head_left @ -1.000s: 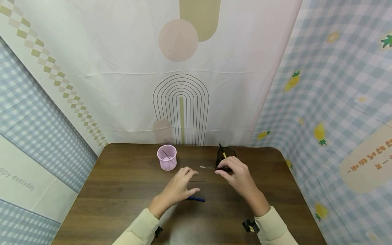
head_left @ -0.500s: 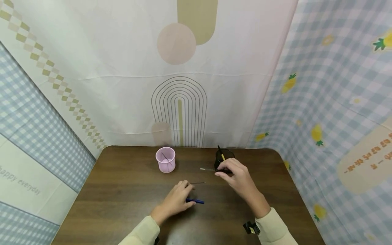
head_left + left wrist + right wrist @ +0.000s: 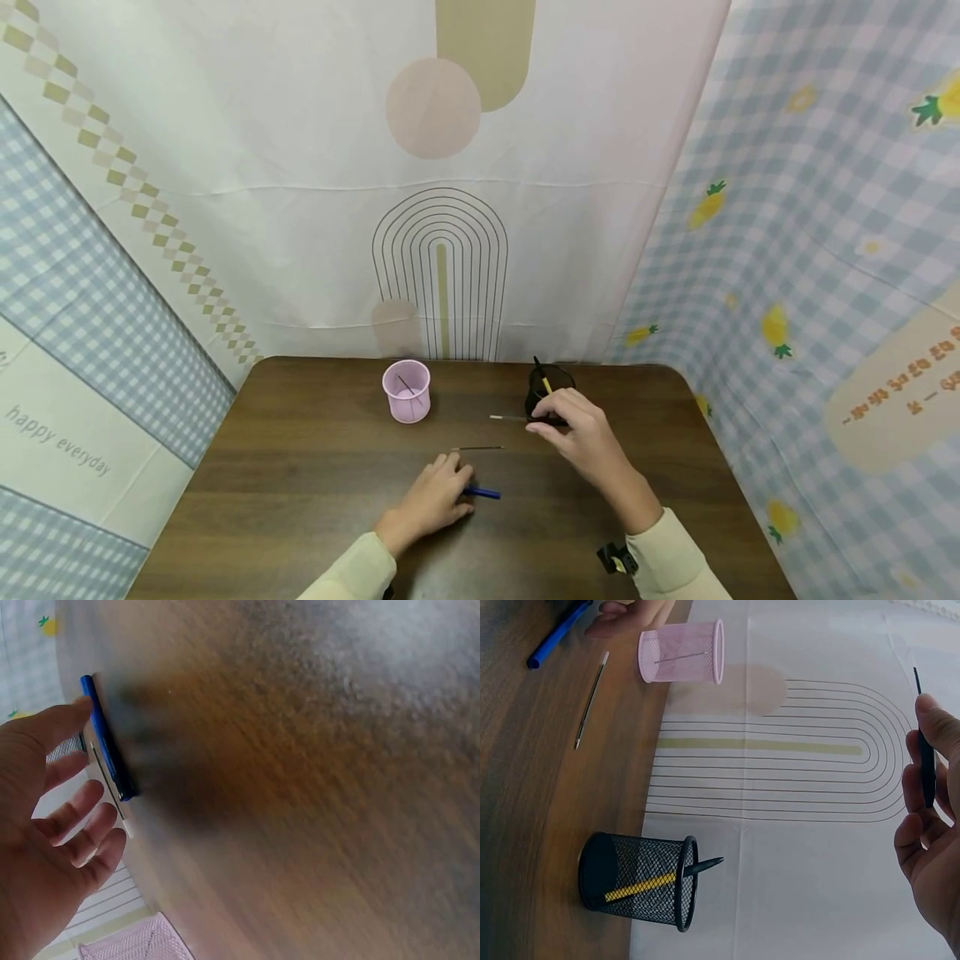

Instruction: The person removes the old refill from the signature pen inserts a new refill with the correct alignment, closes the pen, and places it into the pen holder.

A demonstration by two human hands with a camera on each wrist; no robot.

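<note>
My left hand (image 3: 431, 504) is low over the table at the left end of a blue pen (image 3: 483, 493). In the left wrist view its fingers are spread and loosely bent, and the thumb tip overlaps the pen's far end. My right hand (image 3: 588, 429), raised in front of the black mesh cup, pinches a slim black pen barrel (image 3: 928, 776) between thumb and fingers. A thin refill (image 3: 918, 679) sticks out of this barrel, its pale tip pointing left in the head view. Another thin pen refill (image 3: 480, 448) lies on the table beyond the blue pen.
At the back left stands a pink mesh cup (image 3: 408, 408) with a thin refill leaning inside. The black mesh cup (image 3: 688, 900), at the back right, holds a yellow-and-black pen (image 3: 652, 885). Patterned cloth (image 3: 570, 250) hangs behind the brown table (image 3: 300, 483).
My left hand has come down toward the near side, from above the refill to the blue pen's left end. The right hand keeps its hold and has hardly moved.
</note>
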